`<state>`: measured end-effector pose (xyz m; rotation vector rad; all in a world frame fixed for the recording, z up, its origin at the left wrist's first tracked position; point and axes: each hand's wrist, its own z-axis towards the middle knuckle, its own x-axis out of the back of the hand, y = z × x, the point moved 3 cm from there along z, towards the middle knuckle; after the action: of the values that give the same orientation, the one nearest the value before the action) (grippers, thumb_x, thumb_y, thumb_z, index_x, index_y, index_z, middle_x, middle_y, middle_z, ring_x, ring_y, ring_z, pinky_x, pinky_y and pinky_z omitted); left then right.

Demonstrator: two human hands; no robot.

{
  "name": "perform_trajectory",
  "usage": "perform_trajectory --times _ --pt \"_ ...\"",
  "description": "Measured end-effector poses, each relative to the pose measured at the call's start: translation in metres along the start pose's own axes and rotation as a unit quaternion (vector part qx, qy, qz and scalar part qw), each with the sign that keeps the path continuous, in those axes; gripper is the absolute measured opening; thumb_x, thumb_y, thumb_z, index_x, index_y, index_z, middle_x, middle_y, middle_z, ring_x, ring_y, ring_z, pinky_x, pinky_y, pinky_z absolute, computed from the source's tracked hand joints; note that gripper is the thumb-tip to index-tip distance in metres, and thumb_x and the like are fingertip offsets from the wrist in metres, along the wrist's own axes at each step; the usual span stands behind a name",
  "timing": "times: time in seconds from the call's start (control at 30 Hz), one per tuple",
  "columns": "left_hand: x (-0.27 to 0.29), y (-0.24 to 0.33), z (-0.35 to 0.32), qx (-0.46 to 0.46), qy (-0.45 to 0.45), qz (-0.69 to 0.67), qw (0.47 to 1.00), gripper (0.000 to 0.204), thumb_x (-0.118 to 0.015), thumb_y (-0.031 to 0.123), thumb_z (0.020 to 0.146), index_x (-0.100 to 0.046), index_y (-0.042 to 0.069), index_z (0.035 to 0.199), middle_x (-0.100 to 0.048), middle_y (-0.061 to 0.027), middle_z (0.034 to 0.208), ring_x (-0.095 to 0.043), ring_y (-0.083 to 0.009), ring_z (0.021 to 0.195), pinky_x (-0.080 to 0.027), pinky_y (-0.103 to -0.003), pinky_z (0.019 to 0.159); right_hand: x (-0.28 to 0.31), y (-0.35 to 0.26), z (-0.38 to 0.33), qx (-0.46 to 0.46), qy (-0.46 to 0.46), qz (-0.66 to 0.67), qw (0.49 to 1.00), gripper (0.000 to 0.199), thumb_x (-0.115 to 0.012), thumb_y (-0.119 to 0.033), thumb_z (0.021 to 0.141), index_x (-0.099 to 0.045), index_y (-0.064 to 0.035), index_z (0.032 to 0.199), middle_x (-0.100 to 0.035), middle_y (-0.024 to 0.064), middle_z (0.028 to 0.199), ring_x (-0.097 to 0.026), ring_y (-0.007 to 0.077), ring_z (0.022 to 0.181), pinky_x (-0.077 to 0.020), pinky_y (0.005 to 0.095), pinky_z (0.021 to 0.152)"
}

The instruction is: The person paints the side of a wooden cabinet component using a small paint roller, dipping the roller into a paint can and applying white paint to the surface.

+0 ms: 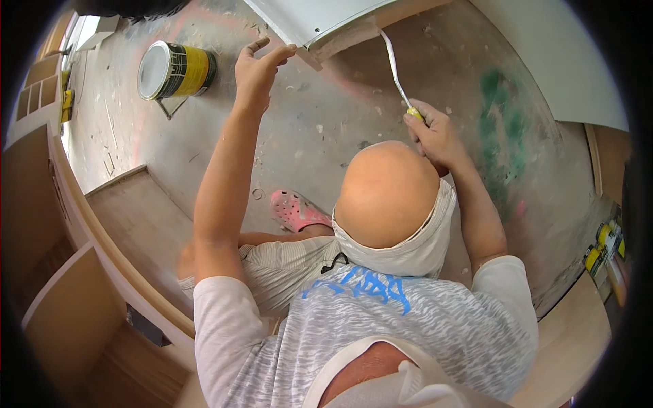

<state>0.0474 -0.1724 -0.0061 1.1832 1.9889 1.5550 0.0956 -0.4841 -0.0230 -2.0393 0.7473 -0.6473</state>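
My left hand (258, 64) is raised with its fingers apart, and the fingertips touch the lower edge of a white panel (320, 20) with a wooden underside at the top of the view. My right hand (435, 136) grips the yellow handle of a slim tool (396, 71). The tool's long white shaft reaches up to the wooden edge under the panel. My bent knee and grey patterned shirt fill the lower middle of the view.
A yellow and black paint can (173, 68) with a white lid stands on the dusty concrete floor at upper left. A pink clog (296, 211) is on my foot. Wooden cabinet parts (75, 299) line the left; a white board (564, 54) leans at upper right.
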Motion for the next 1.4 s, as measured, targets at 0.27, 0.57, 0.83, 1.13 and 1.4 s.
perform_trajectory --times 0.27,0.57,0.83,1.13,1.4 --pt "-0.003 -0.005 -0.002 -0.009 0.002 -0.009 1.0 0.071 -0.074 0.02 0.069 -0.038 -0.01 0.123 -0.064 -0.0133 0.093 -0.059 -0.0193 0.091 -0.041 -0.031 0.087 -0.014 0.023 0.036 0.095 0.028 -0.171 0.98 0.038 -0.055 -0.021 0.087 -0.053 -0.0005 0.119 -0.05 0.0013 0.062 -0.044 0.0073 0.048 -0.0378 0.0263 0.045" --pt "-0.001 0.001 -0.001 -0.033 0.005 -0.033 0.999 0.069 -0.073 0.017 0.069 -0.039 -0.01 0.122 -0.064 -0.0123 0.091 -0.061 -0.0185 0.089 -0.043 -0.028 0.083 -0.005 -0.025 0.001 -0.049 -0.026 -0.014 0.998 0.033 -0.055 -0.024 0.085 -0.057 0.0009 0.106 -0.052 0.0062 0.064 -0.05 0.0119 0.059 -0.0429 0.032 0.053" --pt "-0.013 -0.004 -0.004 -0.029 0.031 -0.061 0.997 0.068 -0.078 0.013 0.064 -0.042 -0.006 0.118 -0.063 -0.0088 0.082 -0.059 -0.0142 0.081 -0.043 -0.025 0.074 -0.002 -0.009 0.036 -0.004 -0.033 -0.125 0.992 0.029 -0.054 -0.024 0.084 -0.06 -0.0002 0.099 -0.053 0.0085 0.059 -0.051 0.0166 0.05 -0.0425 0.0329 0.049" --pt "-0.007 -0.004 -0.003 -0.032 0.033 -0.066 0.997 0.065 -0.078 0.012 0.065 -0.043 -0.006 0.117 -0.063 -0.0103 0.083 -0.059 -0.0147 0.082 -0.043 -0.025 0.078 -0.008 -0.004 0.057 -0.027 -0.034 -0.147 0.988 0.023 -0.054 -0.024 0.084 -0.057 -0.0008 0.083 -0.052 0.0079 0.059 -0.05 0.0171 0.049 -0.043 0.0339 0.048" --pt "-0.008 -0.005 0.001 -0.025 -0.001 -0.038 0.999 0.065 -0.07 0.015 0.074 -0.036 -0.005 0.126 -0.062 -0.0101 0.096 -0.059 -0.0185 0.091 -0.041 -0.031 0.085 0.042 -0.057 -0.002 -0.064 -0.05 -0.029 0.996 0.03 -0.055 -0.021 0.087 -0.056 -0.0034 0.111 -0.045 -0.002 0.061 -0.037 0.0049 0.043 -0.0319 0.0216 0.039"
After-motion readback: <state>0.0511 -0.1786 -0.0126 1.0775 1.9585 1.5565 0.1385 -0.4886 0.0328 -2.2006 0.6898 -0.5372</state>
